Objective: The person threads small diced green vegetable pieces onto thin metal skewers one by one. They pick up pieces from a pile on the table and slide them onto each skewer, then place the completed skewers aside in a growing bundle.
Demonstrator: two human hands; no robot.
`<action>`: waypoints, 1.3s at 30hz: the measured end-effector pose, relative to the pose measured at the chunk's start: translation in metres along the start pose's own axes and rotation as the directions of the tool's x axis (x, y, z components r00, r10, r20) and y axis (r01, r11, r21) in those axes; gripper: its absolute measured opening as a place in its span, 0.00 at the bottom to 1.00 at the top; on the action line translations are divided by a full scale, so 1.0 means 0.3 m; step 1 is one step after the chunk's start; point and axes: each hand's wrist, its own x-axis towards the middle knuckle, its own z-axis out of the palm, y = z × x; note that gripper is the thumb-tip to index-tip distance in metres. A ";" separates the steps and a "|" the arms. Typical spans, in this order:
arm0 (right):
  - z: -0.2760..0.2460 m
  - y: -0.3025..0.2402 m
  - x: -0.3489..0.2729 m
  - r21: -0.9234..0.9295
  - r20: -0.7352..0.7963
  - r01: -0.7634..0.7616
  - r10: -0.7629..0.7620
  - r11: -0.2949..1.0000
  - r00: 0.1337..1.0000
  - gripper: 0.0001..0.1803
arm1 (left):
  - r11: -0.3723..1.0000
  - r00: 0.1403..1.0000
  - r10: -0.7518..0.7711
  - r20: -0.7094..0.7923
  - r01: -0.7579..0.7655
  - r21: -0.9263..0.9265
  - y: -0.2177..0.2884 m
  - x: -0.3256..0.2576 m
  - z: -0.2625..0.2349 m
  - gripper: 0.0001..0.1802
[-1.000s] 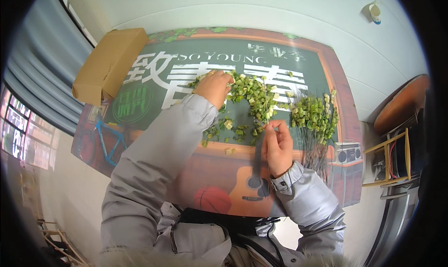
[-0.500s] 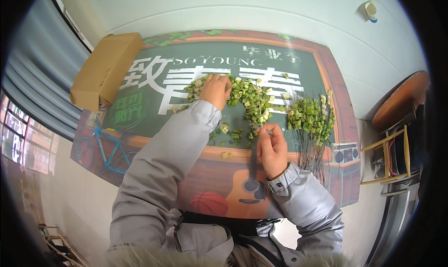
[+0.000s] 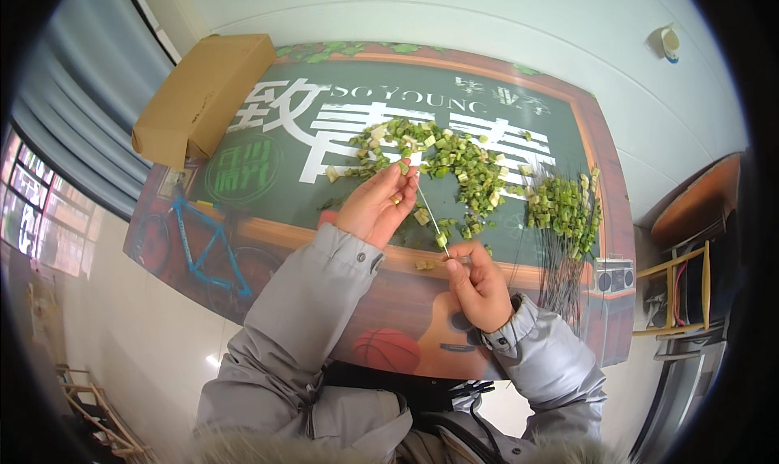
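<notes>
Table (image 3: 300, 180) with green pieces (image 3: 484, 177), loaded skewers (image 3: 565, 207), box (image 3: 213, 91)

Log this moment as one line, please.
right hand: pinching thin skewer | left hand: holding green piece near skewer's far end | table: chopped green pile, loaded skewers rightward, cardboard box leftward

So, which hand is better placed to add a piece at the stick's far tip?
Probably the left hand: it is up by that tip, seemingly pinching a green piece, while the right hand grips the stick lower down.
</notes>
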 end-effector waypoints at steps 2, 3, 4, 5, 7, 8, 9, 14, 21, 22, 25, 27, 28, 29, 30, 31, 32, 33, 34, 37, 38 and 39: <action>0.010 0.003 0.002 -0.043 0.020 -0.012 0.013 0.999 1.000 0.08 | 1.000 1.000 0.021 0.024 -0.021 0.012 0.007 -0.001 -0.009 0.12; 0.009 0.001 0.006 -0.048 0.014 -0.015 0.016 0.999 1.000 0.09 | 1.000 1.000 0.020 0.012 -0.021 0.018 0.010 -0.004 -0.010 0.12; 0.008 -0.001 0.009 -0.023 0.009 -0.021 0.021 1.000 1.000 0.09 | 0.999 1.000 0.023 0.018 -0.023 0.022 0.012 -0.004 -0.008 0.12; 0.007 -0.004 0.007 -0.003 -0.007 -0.044 0.044 0.999 0.999 0.10 | 1.000 1.000 0.020 0.021 -0.020 0.021 0.013 -0.005 -0.006 0.13; 0.007 -0.009 0.004 0.010 -0.014 -0.071 0.071 0.997 0.997 0.10 | 1.000 0.999 0.008 0.045 -0.007 -0.013 0.012 -0.009 0.000 0.13; 0.006 -0.010 0.004 0.003 -0.006 -0.072 0.072 0.997 0.997 0.10 | 1.000 0.999 -0.001 0.051 0.002 -0.027 0.010 -0.013 0.003 0.13; 0.006 -0.012 0.003 -0.004 0.002 -0.071 0.071 0.997 0.997 0.10 | 1.000 0.999 -0.013 0.053 0.015 -0.028 0.008 -0.017 0.006 0.13; 0.005 -0.015 0.001 -0.009 -0.037 -0.048 0.048 0.999 0.998 0.09 | 0.999 0.997 -0.045 0.062 0.045 0.011 -0.007 -0.029 0.018 0.14; 0.003 -0.011 0.010 -0.079 -0.014 -0.029 0.028 0.996 1.000 0.09 | 0.997 0.994 -0.072 0.081 0.072 0.004 -0.008 -0.025 0.010 0.14; 0.002 -0.011 0.010 -0.074 -0.014 -0.026 0.025 0.997 1.000 0.09 | 0.997 0.994 -0.076 0.080 0.076 0.002 -0.007 -0.025 0.009 0.14; 0.002 -0.013 0.011 -0.065 -0.017 -0.024 0.023 0.998 1.000 0.09 | 0.997 0.995 -0.074 0.069 0.072 0.030 -0.007 -0.026 0.009 0.14; 0.001 -0.016 0.011 -0.069 -0.025 -0.035 0.034 0.997 0.999 0.09 | 0.995 0.995 -0.076 0.064 0.072 0.069 -0.010 -0.028 0.010 0.13; 0.001 -0.017 0.011 -0.066 -0.033 -0.038 0.036 0.997 0.999 0.09 | 0.993 0.995 -0.081 0.065 0.075 0.093 -0.013 -0.029 0.011 0.13; 0.001 -0.018 0.012 -0.063 -0.041 -0.042 0.040 0.997 0.998 0.09 | 0.990 0.994 -0.086 0.066 0.078 0.116 -0.018 -0.031 0.011 0.13; 0.001 -0.019 0.012 -0.060 -0.049 -0.046 0.043 0.997 0.998 0.09 | 0.986 0.992 -0.099 0.073 0.088 0.141 -0.025 -0.034 0.011 0.13; 0.001 -0.020 0.010 -0.045 -0.065 -0.055 0.053 0.997 0.997 0.09 | 0.981 0.990 -0.112 0.081 0.098 0.166 -0.035 -0.038 0.011 0.13; 0.002 -0.022 0.009 -0.029 -0.080 -0.065 0.063 0.997 0.995 0.09 | 0.977 0.987 -0.122 0.101 0.101 0.187 -0.045 -0.042 0.011 0.12; 0.003 -0.023 0.008 -0.015 -0.097 -0.097 0.095 0.995 0.991 0.09 | 0.969 0.986 -0.143 0.081 0.123 0.212 -0.055 -0.041 0.011 0.12; 0.004 -0.024 0.009 -0.015 -0.098 -0.071 0.069 0.997 0.993 0.09 | 0.968 0.985 -0.150 0.085 0.129 0.214 -0.062 -0.042 0.010 0.12; 0.004 -0.029 0.010 -0.021 -0.107 -0.062 0.059 0.998 0.993 0.09 | 0.965 0.981 -0.167 0.102 0.142 0.223 -0.074 -0.043 0.006 0.11; 0.004 -0.030 0.010 -0.024 -0.109 -0.061 0.058 0.998 0.992 0.09 | 0.963 0.979 -0.171 0.111 0.142 0.229 -0.074 -0.042 0.005 0.11; 0.005 -0.030 0.009 -0.028 -0.115 -0.084 0.080 0.996 0.990 0.09 | 0.962 0.977 -0.175 0.120 0.143 0.234 -0.075 -0.042 0.004 0.11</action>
